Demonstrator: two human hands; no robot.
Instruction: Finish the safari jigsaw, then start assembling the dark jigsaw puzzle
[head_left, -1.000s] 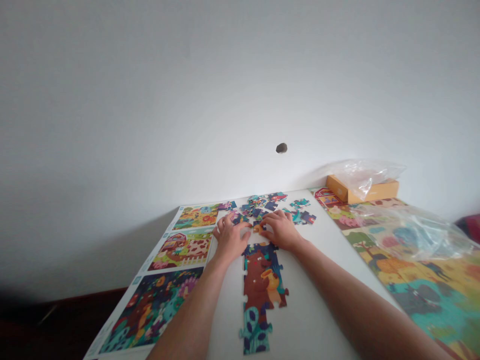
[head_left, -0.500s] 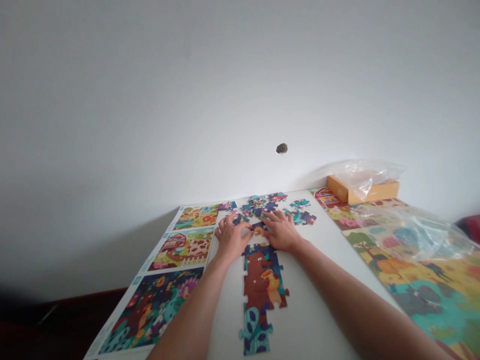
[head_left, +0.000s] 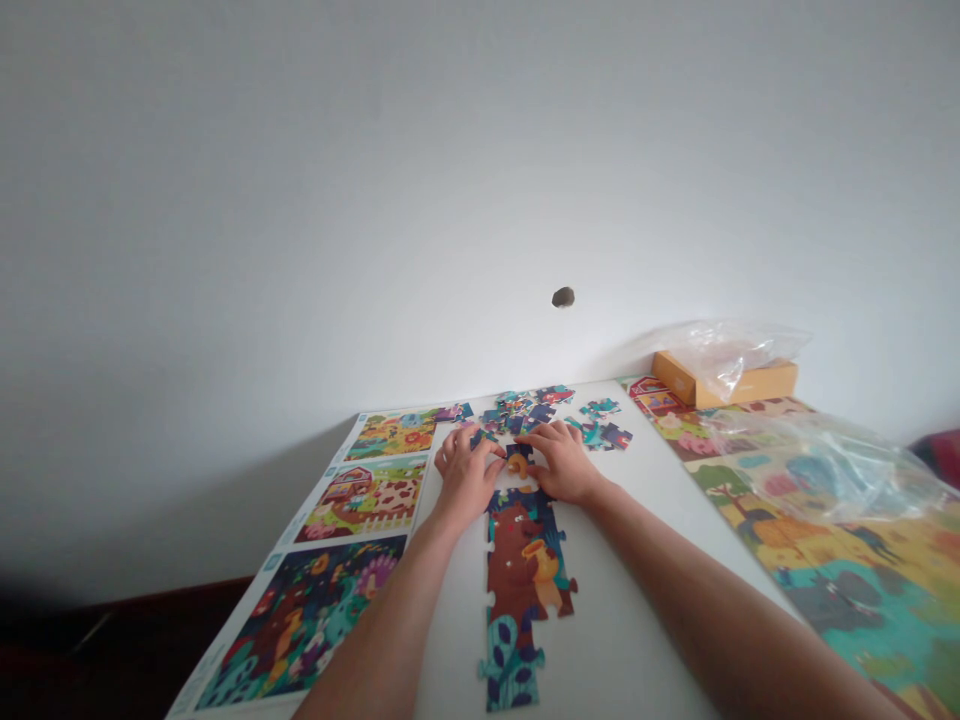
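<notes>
A dark blue jigsaw puzzle piece with an orange crescent point(head_left: 517, 464) lies on the white table between my hands, just beyond the joined strip. My left hand point(head_left: 466, 472) pinches its left side with thumb and forefinger. From the other side, the curled fingers of my right hand point(head_left: 564, 464) grip its right edge. The strip of joined puzzle pieces point(head_left: 517, 560), showing a brown bear with a saxophone, runs toward me, with a narrow gap between it and the held piece. Loose puzzle pieces point(head_left: 517, 405) are heaped beyond my fingertips.
A picture sheet point(head_left: 360, 500) with several scenes lies along the left. On the right are a large colourful puzzle picture point(head_left: 847, 590), a crumpled clear plastic bag point(head_left: 832, 470) and an orange box point(head_left: 757, 385) with more plastic on it. A white wall point(head_left: 450, 250) borders the table's far edge.
My right hand's fingers have drawn slightly left and closer in around the crescent piece, which shows more now. My left hand has shifted only a little. The joined strip stays put.
</notes>
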